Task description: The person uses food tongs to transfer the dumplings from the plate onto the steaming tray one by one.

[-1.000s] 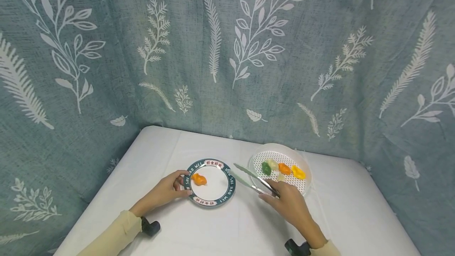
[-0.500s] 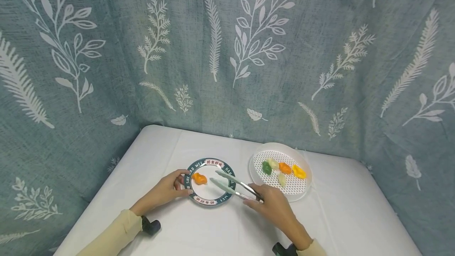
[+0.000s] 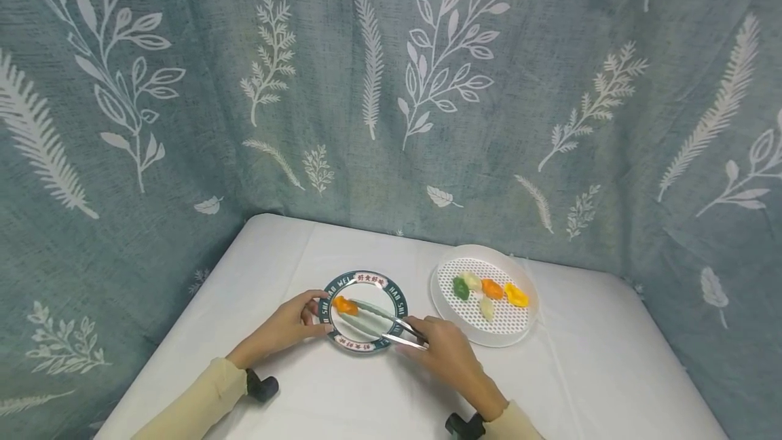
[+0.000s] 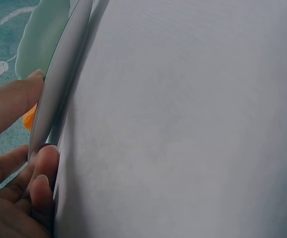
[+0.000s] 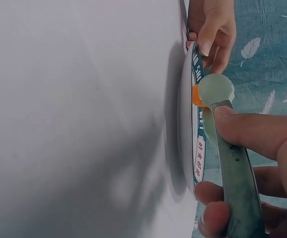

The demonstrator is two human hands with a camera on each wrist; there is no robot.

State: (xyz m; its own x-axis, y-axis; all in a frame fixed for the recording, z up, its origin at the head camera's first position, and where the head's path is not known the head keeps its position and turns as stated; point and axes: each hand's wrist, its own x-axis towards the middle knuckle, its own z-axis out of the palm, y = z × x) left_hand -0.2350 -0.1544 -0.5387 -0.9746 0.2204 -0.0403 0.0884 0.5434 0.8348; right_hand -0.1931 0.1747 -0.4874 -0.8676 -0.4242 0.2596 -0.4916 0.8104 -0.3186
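My left hand (image 3: 284, 328) grips the left rim of a white plate (image 3: 360, 347) with a dark green patterned border. In the left wrist view its thumb lies over the rim (image 4: 59, 94) and fingers are beneath. An orange, lumpy, pepper-like piece (image 3: 345, 305) sits on the plate's left side. My right hand (image 3: 449, 355) holds metal tongs (image 3: 403, 341) with pale green tips, reaching over the plate from the right. The tips are spread and lie at the orange piece; whether they press it I cannot tell. In the right wrist view, the tongs (image 5: 240, 183) partly cover the piece.
To the right stands a round white perforated tray (image 3: 510, 321). It bears another orange piece (image 3: 492, 289), a yellow piece (image 3: 516, 295), a green one (image 3: 461, 288) and two pale ones. White cloth (image 3: 275, 243) covers the table; a leaf-patterned curtain (image 3: 342, 87) hangs behind.
My right hand has carried the tongs leftward from beside the tray, across the plate, to the orange piece. The left hand keeps its grip and the plate stays about where it was.
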